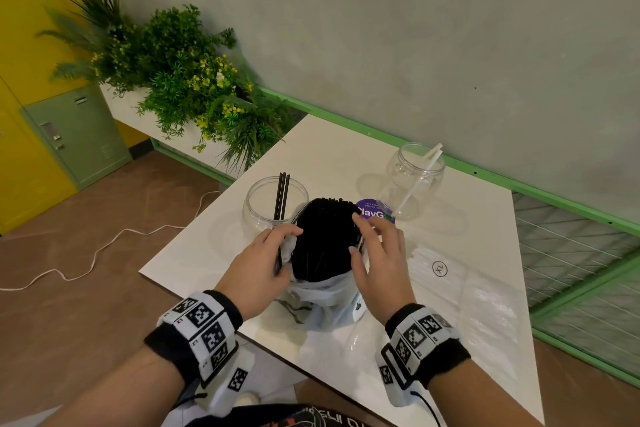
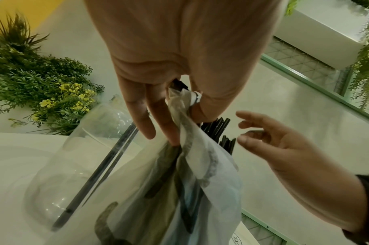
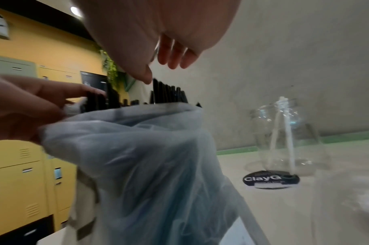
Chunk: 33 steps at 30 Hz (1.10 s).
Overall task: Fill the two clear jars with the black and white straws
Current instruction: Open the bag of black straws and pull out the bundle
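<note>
A thick bundle of black straws (image 1: 323,236) stands upright in a translucent plastic bag (image 1: 322,305) on the white table (image 1: 450,322). My left hand (image 1: 273,253) pinches the bag's left rim (image 2: 179,102). My right hand (image 1: 370,246) hovers over the bundle's right side with fingers spread and relaxed, holding nothing; from the right wrist, its thumb (image 3: 143,76) is just above the straw tips (image 3: 169,92). The left clear jar (image 1: 273,201) holds three black straws (image 1: 281,196). The right clear jar (image 1: 414,180) holds white straws (image 1: 420,177).
A flat clear pack of white straws marked XL (image 1: 440,269) lies on the table right of my right hand. A round purple sticker (image 1: 372,211) sits between the jars. Potted plants (image 1: 180,80) stand beyond the table's far left corner. A white cable (image 1: 97,253) trails on the floor.
</note>
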{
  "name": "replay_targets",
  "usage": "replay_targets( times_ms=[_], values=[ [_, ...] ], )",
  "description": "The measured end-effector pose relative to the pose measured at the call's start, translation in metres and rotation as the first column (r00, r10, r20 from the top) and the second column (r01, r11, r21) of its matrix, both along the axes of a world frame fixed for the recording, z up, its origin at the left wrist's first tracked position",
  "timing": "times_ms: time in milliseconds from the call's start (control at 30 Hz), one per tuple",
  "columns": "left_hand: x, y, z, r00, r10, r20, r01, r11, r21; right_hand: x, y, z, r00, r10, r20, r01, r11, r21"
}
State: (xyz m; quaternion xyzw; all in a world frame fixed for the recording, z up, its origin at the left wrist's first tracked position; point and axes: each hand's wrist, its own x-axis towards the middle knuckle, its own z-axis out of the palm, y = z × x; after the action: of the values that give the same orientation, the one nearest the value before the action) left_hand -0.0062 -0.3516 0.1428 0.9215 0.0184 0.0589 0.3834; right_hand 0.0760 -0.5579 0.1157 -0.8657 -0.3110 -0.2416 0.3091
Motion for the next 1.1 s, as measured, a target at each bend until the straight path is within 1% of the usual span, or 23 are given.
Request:
replay_targets(
  times_ms=[67,100,133,167,267,333,400,500,567,633,700,800,933,1033,1100],
  values=[
    [0.0,0.001,-0.002,1.0,-0.003,-0.001,0.003,0.999,-0.035,-0.012,0.004,0.001,0.989,0.149,-0.022,-0.148,0.989,0.024],
    [0.0,0.001,-0.002,1.0,-0.005,0.0,0.005,0.999,-0.049,-0.017,0.006,-0.001,0.975,0.209,-0.071,-0.208,0.978,0.017],
    [0.0,0.001,-0.003,1.0,-0.006,0.004,0.006,0.998,-0.063,-0.022,0.008,-0.003,0.961,0.237,-0.139,-0.239,0.971,0.004],
    [0.0,0.001,-0.004,1.0,-0.006,0.005,0.006,0.997,-0.081,-0.024,0.01,-0.006,0.948,0.232,-0.216,-0.238,0.971,-0.003],
    [0.0,0.0,-0.002,1.0,-0.005,-0.007,0.003,0.981,-0.195,-0.029,0.017,-0.012,0.889,0.143,-0.436,-0.148,0.989,0.023],
    [-0.001,-0.001,-0.001,0.999,0.004,-0.041,-0.017,0.948,-0.318,-0.029,0.021,-0.009,0.856,0.102,-0.507,-0.112,0.994,0.01],
    [0.0,0.0,-0.004,0.996,0.039,-0.08,-0.071,0.886,-0.459,-0.03,0.025,-0.006,0.855,0.075,-0.514,-0.104,0.994,-0.029],
    [0.003,-0.001,-0.007,0.969,0.14,-0.203,-0.238,0.744,-0.624,-0.03,0.029,-0.004,0.862,0.034,-0.506,-0.079,0.995,-0.068],
    [0.004,-0.003,-0.005,0.949,0.147,-0.279,-0.304,0.661,-0.686,-0.03,0.033,-0.003,0.871,0.028,-0.49,-0.07,0.995,-0.068],
    [0.003,-0.004,0.0,0.943,0.121,-0.311,-0.316,0.623,-0.716,-0.031,0.036,-0.002,0.879,0.025,-0.476,-0.06,0.996,-0.058],
    [0.002,-0.002,0.003,0.942,0.092,-0.323,-0.308,0.619,-0.722,-0.03,0.039,-0.002,0.899,0.032,-0.437,-0.059,0.997,-0.048],
    [0.001,0.001,0.003,0.937,0.041,-0.346,-0.285,0.662,-0.693,-0.029,0.043,-0.003,0.931,0.04,-0.363,-0.058,0.998,-0.038],
    [0.002,0.0,0.0,0.933,0.004,-0.361,-0.273,0.661,-0.699,-0.031,0.047,-0.003,0.927,0.055,-0.37,-0.078,0.996,-0.047],
    [0.002,0.001,-0.006,0.932,0.007,-0.364,-0.279,0.655,-0.702,-0.03,0.045,-0.002,0.921,0.069,-0.382,-0.099,0.993,-0.059],
    [0.0,0.004,-0.008,0.93,0.019,-0.368,-0.284,0.676,-0.68,-0.026,0.04,-0.001,0.921,0.063,-0.384,-0.09,0.995,-0.052]
  ],
)
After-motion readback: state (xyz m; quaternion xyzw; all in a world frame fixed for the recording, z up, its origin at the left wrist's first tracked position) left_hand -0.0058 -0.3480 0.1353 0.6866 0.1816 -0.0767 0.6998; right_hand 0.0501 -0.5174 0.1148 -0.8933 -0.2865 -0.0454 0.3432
